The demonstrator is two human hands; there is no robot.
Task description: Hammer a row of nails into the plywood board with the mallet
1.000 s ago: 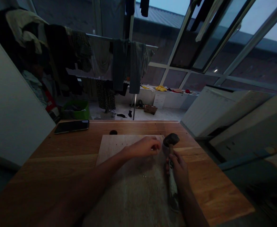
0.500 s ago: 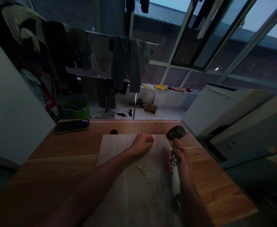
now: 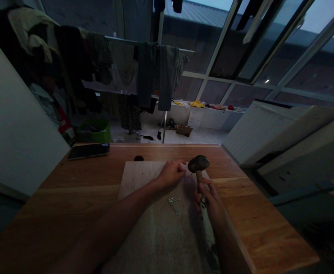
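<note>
My right hand is wrapped round the handle of a hammer, whose dark, rounded head is raised over the far right part of a pale wooden board. Close to the left of that head, my left hand rests on the board with its fingertips pinched together. Whatever sits in the pinch is too small and dark to make out. Several metal nails lie loose on the board, nearer to me than the left hand. A row of small dark spots marks the board's far left part.
The board lies on a brown wooden table. A phone lies at the table's far left, and a round dark hole is just beyond the board. Past the table stand a clothes rack, a green tub and a white cabinet.
The hammer and my right hand have moved left, bringing the head closer to my left hand. The left hand stays at the same spot, its fingers slightly shifted. The view has turned a little.
</note>
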